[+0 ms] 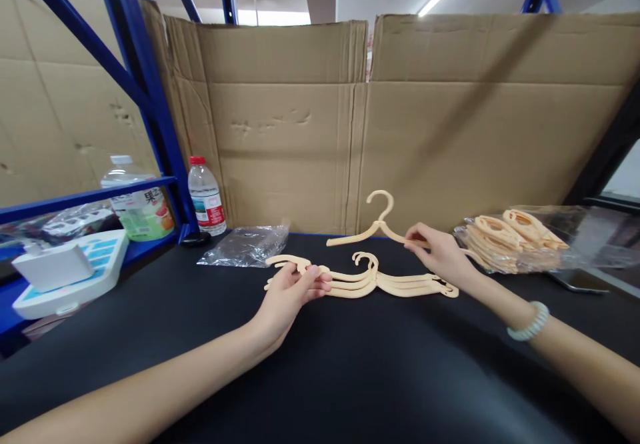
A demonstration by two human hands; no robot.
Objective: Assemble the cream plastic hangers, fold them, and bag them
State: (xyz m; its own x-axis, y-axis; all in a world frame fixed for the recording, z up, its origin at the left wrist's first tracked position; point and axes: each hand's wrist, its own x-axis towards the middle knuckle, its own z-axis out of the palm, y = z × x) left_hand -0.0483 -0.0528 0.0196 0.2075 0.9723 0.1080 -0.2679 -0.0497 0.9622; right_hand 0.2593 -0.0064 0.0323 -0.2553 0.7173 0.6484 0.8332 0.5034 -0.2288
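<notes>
**Hangers under both hands**

Fingers of the right hand (440, 254) pinch one hanger (379, 225) by its right arm, lifted behind the stack (367, 283). The left hand (290, 291) grips the stack's left end on the table (350, 364), its long axis running left-right.

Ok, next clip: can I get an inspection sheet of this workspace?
Surface: black tabletop.
Job's things: stack of cream hangers lying flat; single hanger lifted behind it.
Clutter: bagged hangers right; empty plastic bag; water bottle; drink jug and white device on the blue shelf.
Hands: left hand fingers on the stack's left end; right hand pinching the single hanger's arm.
Cables: nothing seen.
Surroundings: cardboard sheets behind.
</notes>
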